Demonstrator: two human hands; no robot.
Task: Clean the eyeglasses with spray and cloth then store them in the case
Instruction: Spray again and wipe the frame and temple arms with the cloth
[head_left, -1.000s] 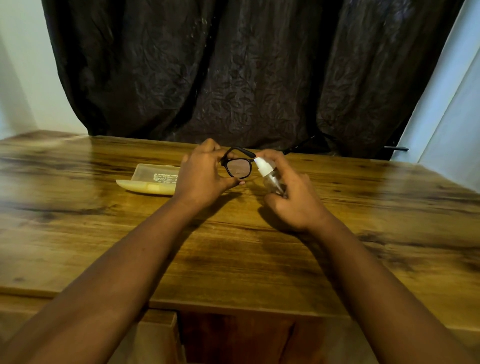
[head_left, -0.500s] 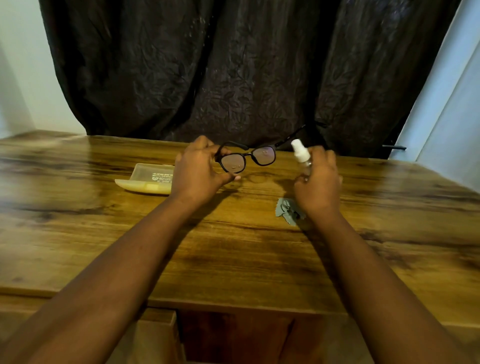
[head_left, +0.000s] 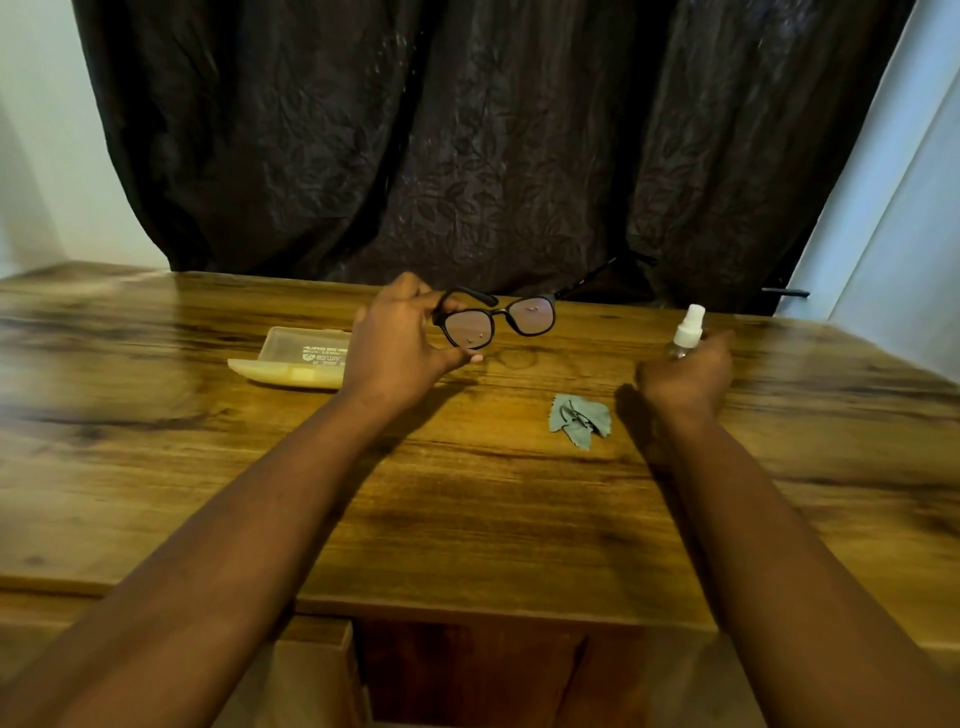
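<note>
Two hands over a wooden table (head_left: 467, 519), well apart. Left hand (head_left: 395, 348) raised above the tabletop, fingers and thumb curled and pinching the black-framed eyeglasses (head_left: 496, 319) at the left lens rim; frame held clear of the wood, lenses facing the camera, small droplets or specks on both lenses, one temple arm open and reaching back toward the curtain. Right hand (head_left: 685, 374) far to the right, fingers wrapped round a small clear spray bottle (head_left: 687, 332), white nozzle standing upright above the knuckles; bottle base hidden behind the hand, so contact with the table not clear. Between the two forearms, nearer the right wrist, a crumpled grey-green cleaning cloth (head_left: 581, 420) lying loose on the wood, touched by neither hand. Behind and left of the left hand, a pale yellow translucent glasses case (head_left: 293, 358), partly hidden by that hand, printed lettering on top; open or closed not clear, contents not visible. Tabletop of glossy brown wood grain with dark streaks, its near edge running across the lower view. Beyond the far edge, a dark patterned curtain (head_left: 467, 145), with pale wall (head_left: 36, 156) at left and a light panel, perhaps a door (head_left: 904, 218), at right.
</note>
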